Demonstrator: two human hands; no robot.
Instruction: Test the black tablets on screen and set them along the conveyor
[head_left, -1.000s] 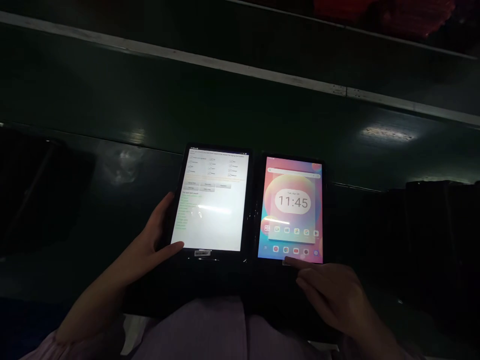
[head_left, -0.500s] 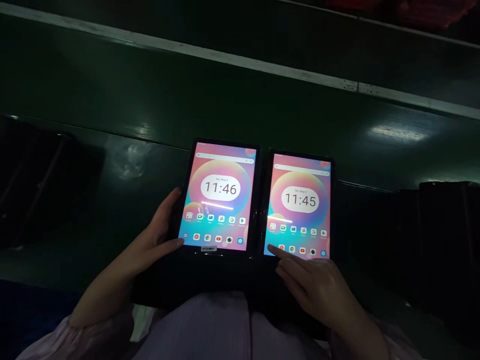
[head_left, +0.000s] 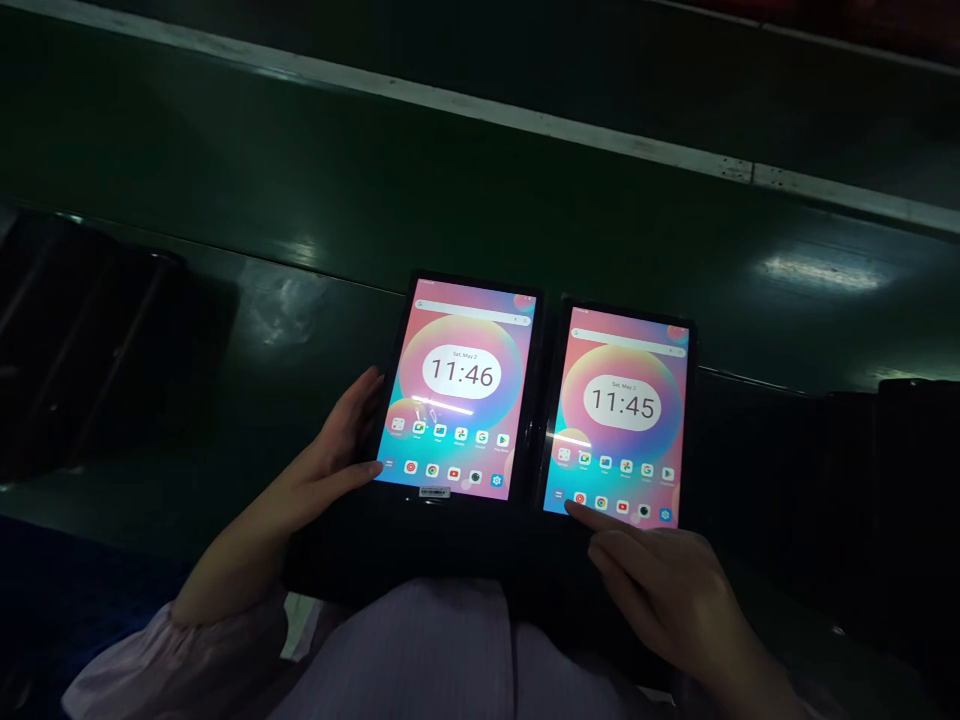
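Two tablets stand side by side in front of me, both lit with a colourful home screen. The left tablet [head_left: 461,390] reads 11:46 and the right tablet [head_left: 621,415] reads 11:45. My left hand [head_left: 330,465] grips the left tablet by its left edge, thumb resting on the bottom left corner of the screen. My right hand [head_left: 667,580] is below the right tablet, index finger stretched out and touching the bottom left of its screen near the row of icons; the other fingers are curled.
The tablets rest on a dark green glossy surface [head_left: 300,200] with a pale strip [head_left: 525,125] running across behind. Dark black objects [head_left: 90,330] lie at the far left and another dark shape [head_left: 900,450] at the right. My light purple clothing [head_left: 420,650] fills the bottom.
The left tablet's screen went from a white list page to the colourful home screen. My right index finger moved up from the bottom edge onto the right tablet's screen. The view shifted slightly.
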